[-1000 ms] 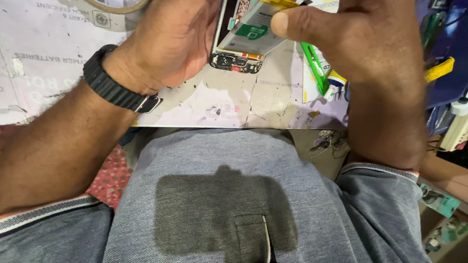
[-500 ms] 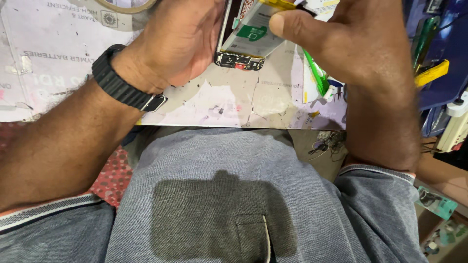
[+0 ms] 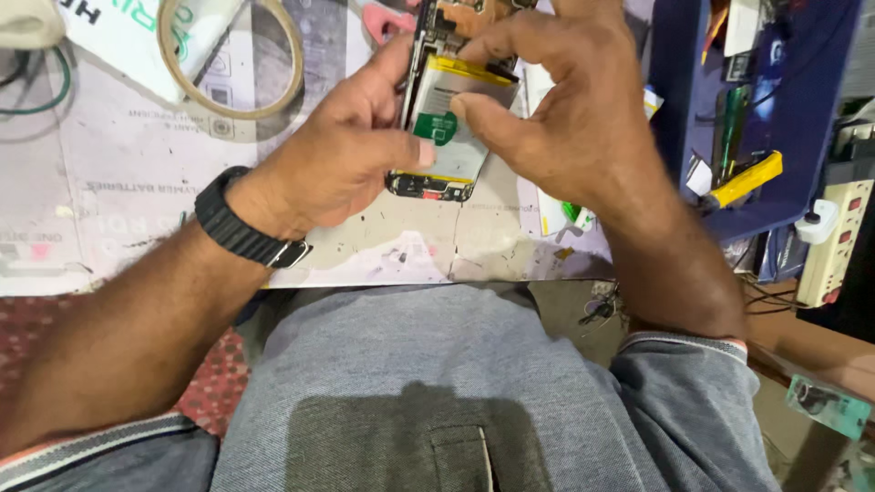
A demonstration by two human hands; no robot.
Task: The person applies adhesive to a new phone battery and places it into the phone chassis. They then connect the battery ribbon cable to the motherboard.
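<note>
The left hand (image 3: 342,159) grips the side of an opened phone (image 3: 442,128), and the right hand (image 3: 556,114) presses its thumb on the battery (image 3: 453,118)

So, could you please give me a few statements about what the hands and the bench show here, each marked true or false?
1. Both hands grip the opened phone. True: the left hand holds its side and the right hand its upper part.
2. The right thumb presses on the battery. True.
3. A watch sits on the right wrist. False: the black watch is on the left wrist.
4. The tape ring lies right of the phone. False: it lies to the left.
5. A yellow-handled tool rests in the blue tray. True.
</note>
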